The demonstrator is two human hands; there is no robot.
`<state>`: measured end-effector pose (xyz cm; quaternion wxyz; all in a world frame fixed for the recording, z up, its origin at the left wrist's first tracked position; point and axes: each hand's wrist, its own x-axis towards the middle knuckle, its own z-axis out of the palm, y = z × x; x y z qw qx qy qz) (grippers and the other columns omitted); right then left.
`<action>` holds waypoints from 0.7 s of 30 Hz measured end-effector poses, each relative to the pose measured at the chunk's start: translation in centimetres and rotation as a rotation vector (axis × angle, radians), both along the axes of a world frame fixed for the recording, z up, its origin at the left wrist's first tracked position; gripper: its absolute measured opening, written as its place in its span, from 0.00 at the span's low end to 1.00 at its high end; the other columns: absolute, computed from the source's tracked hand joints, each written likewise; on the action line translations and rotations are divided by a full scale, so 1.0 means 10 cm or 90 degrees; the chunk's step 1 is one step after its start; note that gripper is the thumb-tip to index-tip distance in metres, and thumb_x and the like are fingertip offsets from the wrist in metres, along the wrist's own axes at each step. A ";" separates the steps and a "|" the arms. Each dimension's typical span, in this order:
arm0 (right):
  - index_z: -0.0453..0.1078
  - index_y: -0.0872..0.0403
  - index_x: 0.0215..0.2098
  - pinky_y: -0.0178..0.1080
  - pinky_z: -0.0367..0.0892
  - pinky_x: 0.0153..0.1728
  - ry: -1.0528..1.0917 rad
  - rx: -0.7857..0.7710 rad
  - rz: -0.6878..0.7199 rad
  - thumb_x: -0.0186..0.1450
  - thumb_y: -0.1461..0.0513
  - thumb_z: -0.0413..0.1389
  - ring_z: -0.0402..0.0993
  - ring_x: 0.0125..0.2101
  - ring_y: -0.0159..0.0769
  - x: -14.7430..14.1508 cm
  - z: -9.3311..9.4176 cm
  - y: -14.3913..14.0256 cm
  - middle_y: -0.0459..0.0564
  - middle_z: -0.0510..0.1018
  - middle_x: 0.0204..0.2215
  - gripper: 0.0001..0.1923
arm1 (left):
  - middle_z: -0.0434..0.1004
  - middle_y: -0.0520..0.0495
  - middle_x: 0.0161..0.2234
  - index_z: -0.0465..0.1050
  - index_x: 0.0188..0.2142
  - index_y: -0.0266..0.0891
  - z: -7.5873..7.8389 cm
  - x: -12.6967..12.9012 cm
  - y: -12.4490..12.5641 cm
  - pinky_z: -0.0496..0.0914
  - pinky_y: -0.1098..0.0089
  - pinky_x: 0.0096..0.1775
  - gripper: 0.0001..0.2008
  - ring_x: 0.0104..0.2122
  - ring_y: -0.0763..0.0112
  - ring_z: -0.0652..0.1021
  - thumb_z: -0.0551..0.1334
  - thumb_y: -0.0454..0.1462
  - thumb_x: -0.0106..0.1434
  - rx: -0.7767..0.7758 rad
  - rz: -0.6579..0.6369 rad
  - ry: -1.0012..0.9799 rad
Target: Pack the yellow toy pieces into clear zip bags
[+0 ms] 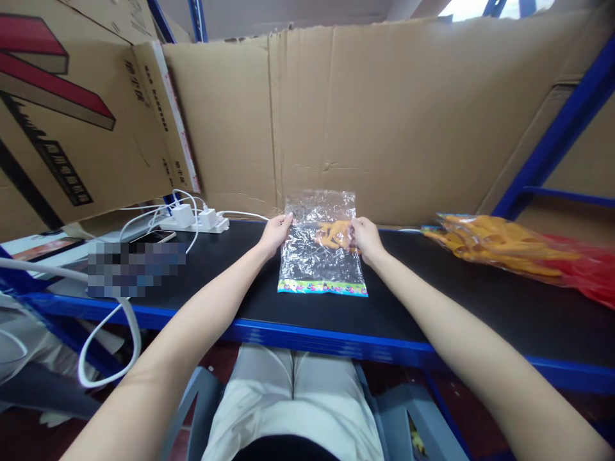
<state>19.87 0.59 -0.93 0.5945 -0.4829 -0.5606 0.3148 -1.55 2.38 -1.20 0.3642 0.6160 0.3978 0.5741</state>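
Note:
A clear plastic bag (307,256) with a colourful printed strip along its near edge is stretched between my two hands above the black tabletop. My left hand (276,234) pinches its left side, thumb on top. On the opposite side, my right hand (367,239) is closed on the bag's right edge. An orange object (335,235) shows through the plastic beside my right fingers; I cannot tell whether it lies inside the bag or behind it, nor its kind. My right fingertips are partly hidden.
Orange items in clear bags (500,243) lie at the right, beside red plastic (586,266). A white power strip (206,222) with chargers and loose cables stands at the back left. Cardboard (384,115) walls the back; a blue rail (327,338) edges the table.

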 end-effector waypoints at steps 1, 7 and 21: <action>0.54 0.52 0.23 0.30 0.53 0.13 0.029 -0.024 -0.002 0.62 0.56 0.46 0.55 0.11 0.25 0.00 0.00 -0.01 0.39 0.58 0.13 0.12 | 0.54 0.59 0.10 0.63 0.22 0.36 0.00 0.01 -0.01 0.49 0.78 0.14 0.16 0.10 0.82 0.56 0.55 0.45 0.60 0.003 -0.004 0.006; 0.59 0.53 0.22 0.31 0.51 0.13 0.026 0.024 -0.083 0.58 0.53 0.52 0.52 0.11 0.25 0.07 -0.02 0.06 0.38 0.57 0.11 0.13 | 0.57 0.58 0.10 0.65 0.24 0.36 -0.02 0.06 -0.03 0.54 0.78 0.14 0.15 0.09 0.81 0.59 0.54 0.43 0.62 0.018 -0.031 0.017; 0.65 0.53 0.25 0.32 0.45 0.09 0.117 0.001 -0.102 0.52 0.45 0.55 0.47 0.08 0.24 0.08 0.06 0.02 0.38 0.56 0.10 0.20 | 0.57 0.58 0.10 0.66 0.24 0.36 -0.01 0.11 -0.07 0.54 0.78 0.15 0.15 0.10 0.81 0.60 0.56 0.44 0.60 0.063 0.016 -0.015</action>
